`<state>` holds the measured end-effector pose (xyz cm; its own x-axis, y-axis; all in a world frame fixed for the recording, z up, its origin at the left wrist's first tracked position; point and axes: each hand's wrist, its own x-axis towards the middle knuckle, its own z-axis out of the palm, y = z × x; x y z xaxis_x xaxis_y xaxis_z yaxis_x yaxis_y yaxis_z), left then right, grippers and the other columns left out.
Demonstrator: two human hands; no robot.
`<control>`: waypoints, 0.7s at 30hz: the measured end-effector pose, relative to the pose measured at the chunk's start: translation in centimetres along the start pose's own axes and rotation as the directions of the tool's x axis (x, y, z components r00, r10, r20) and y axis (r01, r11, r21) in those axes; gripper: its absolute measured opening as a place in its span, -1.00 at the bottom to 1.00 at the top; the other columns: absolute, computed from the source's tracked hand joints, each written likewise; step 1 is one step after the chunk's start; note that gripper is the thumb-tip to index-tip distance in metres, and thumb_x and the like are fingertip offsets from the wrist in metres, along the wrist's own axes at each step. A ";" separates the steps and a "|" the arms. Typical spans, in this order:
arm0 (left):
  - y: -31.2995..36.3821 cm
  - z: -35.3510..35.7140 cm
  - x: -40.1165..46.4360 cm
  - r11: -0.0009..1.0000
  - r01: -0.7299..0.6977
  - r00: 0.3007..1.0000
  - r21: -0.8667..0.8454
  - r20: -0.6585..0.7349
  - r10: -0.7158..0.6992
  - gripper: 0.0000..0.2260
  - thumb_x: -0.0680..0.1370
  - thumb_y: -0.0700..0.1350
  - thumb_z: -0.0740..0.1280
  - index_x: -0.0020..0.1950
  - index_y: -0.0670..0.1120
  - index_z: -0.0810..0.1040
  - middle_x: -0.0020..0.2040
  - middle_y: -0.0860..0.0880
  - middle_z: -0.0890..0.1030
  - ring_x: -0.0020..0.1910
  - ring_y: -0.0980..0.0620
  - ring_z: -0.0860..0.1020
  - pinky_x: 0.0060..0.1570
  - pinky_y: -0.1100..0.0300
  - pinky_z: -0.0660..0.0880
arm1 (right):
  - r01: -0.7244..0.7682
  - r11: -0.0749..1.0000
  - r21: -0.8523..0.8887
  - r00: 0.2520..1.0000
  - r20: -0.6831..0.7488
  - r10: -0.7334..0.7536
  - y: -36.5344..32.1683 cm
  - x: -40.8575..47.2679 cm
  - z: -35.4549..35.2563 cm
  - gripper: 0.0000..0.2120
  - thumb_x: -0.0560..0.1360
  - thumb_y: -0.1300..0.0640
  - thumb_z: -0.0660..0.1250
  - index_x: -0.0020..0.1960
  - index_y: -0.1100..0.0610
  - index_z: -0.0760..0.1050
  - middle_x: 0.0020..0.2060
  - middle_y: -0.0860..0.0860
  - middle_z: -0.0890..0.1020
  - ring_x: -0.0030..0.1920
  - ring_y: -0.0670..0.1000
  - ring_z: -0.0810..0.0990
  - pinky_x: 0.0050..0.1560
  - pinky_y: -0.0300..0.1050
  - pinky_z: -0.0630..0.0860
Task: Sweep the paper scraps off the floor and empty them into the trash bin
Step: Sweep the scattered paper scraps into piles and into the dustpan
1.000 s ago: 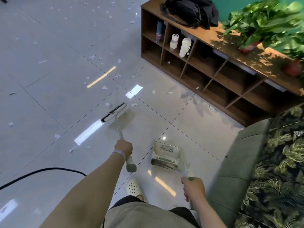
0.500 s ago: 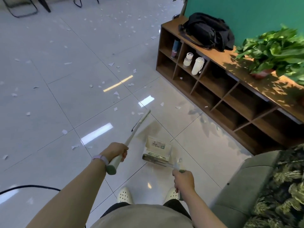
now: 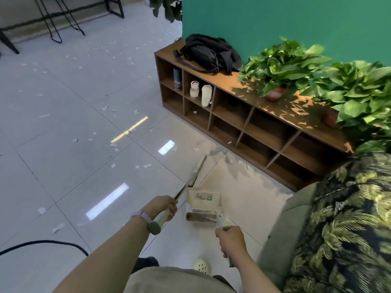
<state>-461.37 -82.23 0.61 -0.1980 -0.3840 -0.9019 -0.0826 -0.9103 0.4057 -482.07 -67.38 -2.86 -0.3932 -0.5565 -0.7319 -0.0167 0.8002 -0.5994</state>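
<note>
On the grey tile just ahead of your feet, the dustpan (image 3: pixel 203 205) stands with its mouth toward twelve o'clock, and your right hand (image 3: pixel 231 240) has its fingers wrapped tight around the upright dustpan handle (image 3: pixel 220 222). Your left hand (image 3: pixel 164 206) is closed around the pale green grip of the broom (image 3: pixel 191 178), fingers fully curled.

A second ago the broom head lay out at about eleven o'clock, well apart from the pan, bristles flat on the floor. Now you have drawn it in: the broom head (image 3: pixel 198 170) sits just beyond the pan's front lip at twelve o'clock, seen nearly edge-on. I judge that stroke has pulled a few scraps toward the pan, though I cannot tell whether any went in.

The paper scraps (image 3: pixel 114 144) are mostly still out on the floor, strewn from nine through twelve o'clock and far back toward the black chair legs (image 3: pixel 57 26). A couple lie at one o'clock by the foot of the wooden cubby shelf (image 3: pixel 249 115), and one sits inside a lower cubby. No trash bin is in view.

So the sweeping is barely begun. Mind the black cable (image 3: pixel 53 243) at eight o'clock when you step left, and the sofa arm (image 3: pixel 281 235) crowding your right elbow.
</note>
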 end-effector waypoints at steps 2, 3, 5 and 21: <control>1.1 1.6 0.9 1.000 0.015 1.000 -0.005 0.018 -0.015 -0.89 0.62 -0.27 0.26 0.14 -0.25 0.42 -0.31 -0.11 0.47 -0.53 0.10 0.41 -0.58 0.33 0.36 | -0.006 1.000 -0.006 1.000 -0.015 0.006 0.4 0.1 -1.1 -0.77 0.44 0.24 0.31 -0.37 0.12 0.36 -0.52 0.02 0.39 -0.54 0.02 0.29 -0.52 -0.22 0.30; 1.8 2.3 1.4 1.000 0.021 1.000 -0.006 0.022 -0.021 -0.86 0.62 -0.27 0.26 0.17 -0.25 0.42 -0.31 -0.11 0.47 -0.53 0.10 0.40 -0.59 0.34 0.36 | -0.012 1.000 -0.004 0.999 -0.029 0.012 0.5 0.3 -1.7 -0.76 0.44 0.23 0.31 -0.38 0.12 0.36 -0.51 0.03 0.39 -0.51 0.03 0.31 -0.52 -0.22 0.32; 3.0 3.6 2.6 0.999 0.035 0.999 -0.019 0.033 -0.034 -0.80 0.62 -0.26 0.26 0.24 -0.25 0.40 -0.31 -0.10 0.47 -0.55 0.11 0.41 -0.59 0.34 0.36 | -0.035 0.999 0.023 0.997 -0.070 0.036 0.3 0.8 -2.7 -0.76 0.44 0.23 0.32 -0.38 0.13 0.37 -0.50 0.06 0.41 -0.47 0.05 0.33 -0.52 -0.21 0.34; 21.2 6.2 14.8 0.982 0.177 0.936 -0.061 0.318 -0.149 -0.88 0.63 -0.21 0.23 0.15 -0.18 0.38 -0.37 -0.02 0.42 -0.56 0.11 0.41 -0.61 0.32 0.41 | -0.192 0.965 0.181 0.933 -0.270 0.237 -9.5 10.0 -2.3 -0.81 0.45 0.23 0.30 -0.32 0.16 0.36 -0.46 0.08 0.39 -0.46 0.06 0.32 -0.53 -0.23 0.33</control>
<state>-472.10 -106.23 -3.23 -0.4841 -0.1747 -0.8574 -0.0566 -0.9716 0.2299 -487.95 -80.03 -3.73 -0.6189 -0.2698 -0.7376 0.2260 0.8382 -0.4963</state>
